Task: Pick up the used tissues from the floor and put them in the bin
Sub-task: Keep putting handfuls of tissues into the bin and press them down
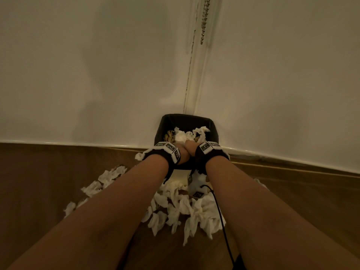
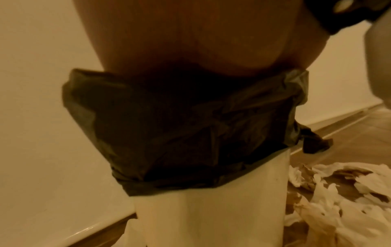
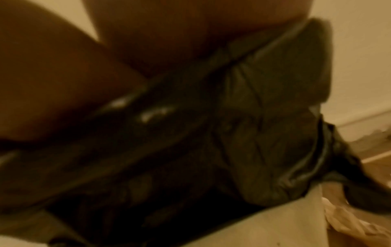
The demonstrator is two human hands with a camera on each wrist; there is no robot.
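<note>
A white bin (image 2: 211,217) lined with a black bag (image 1: 214,129) stands against the wall in a corner. Crumpled white tissues (image 1: 181,136) fill it near the top. Many more tissues (image 1: 181,209) lie on the wooden floor in front of it, under my forearms. My left hand (image 1: 182,152) and right hand (image 1: 190,150) are side by side at the bin's near rim and reach down onto the tissues inside. Their fingers are hidden in every view. The wrist views show only my palms (image 2: 190,41) above the bag's folded edge (image 3: 264,133).
White walls meet in a corner behind the bin, with a beaded chain (image 1: 204,20) hanging above. A white skirting (image 1: 78,145) runs along the wooden floor. A black cable (image 1: 222,221) trails from my right wrist over the tissue pile. Tissues (image 2: 338,200) spread right of the bin.
</note>
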